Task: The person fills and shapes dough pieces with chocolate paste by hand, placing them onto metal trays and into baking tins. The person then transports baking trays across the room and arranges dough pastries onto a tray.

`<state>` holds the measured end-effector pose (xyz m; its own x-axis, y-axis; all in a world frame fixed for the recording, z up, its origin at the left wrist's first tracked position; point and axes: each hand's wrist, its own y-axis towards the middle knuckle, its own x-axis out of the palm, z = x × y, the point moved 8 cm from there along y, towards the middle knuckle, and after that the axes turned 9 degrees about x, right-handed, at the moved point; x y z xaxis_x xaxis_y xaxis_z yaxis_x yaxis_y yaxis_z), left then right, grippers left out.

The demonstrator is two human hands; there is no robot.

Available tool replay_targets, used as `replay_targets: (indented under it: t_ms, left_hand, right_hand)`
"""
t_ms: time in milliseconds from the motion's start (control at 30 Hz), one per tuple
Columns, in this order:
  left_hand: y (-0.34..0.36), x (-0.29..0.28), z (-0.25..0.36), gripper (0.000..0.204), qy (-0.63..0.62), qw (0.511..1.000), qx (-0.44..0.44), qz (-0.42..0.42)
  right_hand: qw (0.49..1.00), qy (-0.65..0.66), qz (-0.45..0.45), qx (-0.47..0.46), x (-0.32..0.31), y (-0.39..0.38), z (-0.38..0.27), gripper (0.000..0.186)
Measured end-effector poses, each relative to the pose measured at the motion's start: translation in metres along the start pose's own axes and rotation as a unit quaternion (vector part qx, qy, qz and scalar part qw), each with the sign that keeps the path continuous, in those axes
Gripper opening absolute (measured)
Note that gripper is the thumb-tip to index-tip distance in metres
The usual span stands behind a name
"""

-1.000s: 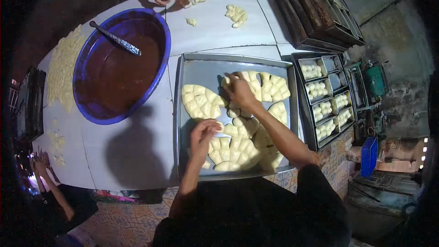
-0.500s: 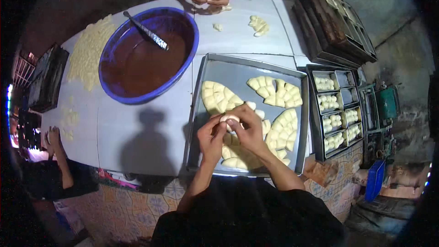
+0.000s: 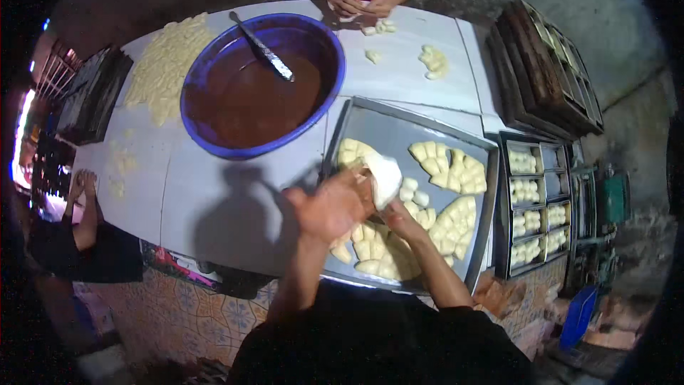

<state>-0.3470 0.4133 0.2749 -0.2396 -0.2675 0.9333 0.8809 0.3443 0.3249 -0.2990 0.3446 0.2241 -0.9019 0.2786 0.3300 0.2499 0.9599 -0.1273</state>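
Flattened white dough piece [image 3: 385, 180], held up btwn our hands, over the L part of the grey tray [image 3: 377, 125]. Our L hand [image 3: 331, 205]: palm bared, fingers extended, thumb spread wide; fingertips next to the dough, contact unclear. Our R hand [image 3: 404, 221]: fingers at the dough's lower edge; blurred, so we can't tell if it grips. In the tray we note segmented dough wedges [image 3: 456, 228] plus small separate rolls [image 3: 421, 198] nr our R hand. To the L, on the white tabletop [image 3: 388, 82], a blue tub [image 3: 246, 151] w/ brown paste [image 3: 267, 110]; a long utensil [image 3: 265, 50] lies across its far rim, speckled end inside. Far L: many dough strips [image 3: 167, 57]. To the R: dark-framed tins [image 3: 554, 157], several w/ dough; beyond, stacked pans [image 3: 531, 78]. Opp. us, a co-worker's hands [image 3: 362, 7] hold pale dough.
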Motion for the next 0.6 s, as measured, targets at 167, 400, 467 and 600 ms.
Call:
replay_targets:
  t_ms: [167, 400, 467, 600]
  left_hand:
    - [0.11, -0.087, 0.187, 0.061, 0.78, 0.588, 0.017, 0.214]
    - [0.098, -0.165, 0.18, 0.091, 0.705, 0.572, -0.344, 0.24]
    - [0.106, -0.139, 0.187, 0.088, 0.804, 0.513, -0.129, 0.272]
    - [0.056, -0.061, 0.066, 0.101, 0.432, 0.85, -0.089, 0.288]
  right_hand:
    - [0.996, -0.024, 0.068, -0.045, -0.027, 0.02, 0.029, 0.118]
    - [0.994, 0.028, 0.089, -0.049, -0.032, 0.032, 0.042, 0.09]
    - [0.988, 0.074, 0.126, -0.051, -0.038, 0.032, 0.037, 0.078]
    - [0.95, 0.275, 0.144, 0.021, -0.041, 0.04, 0.039, 0.058]
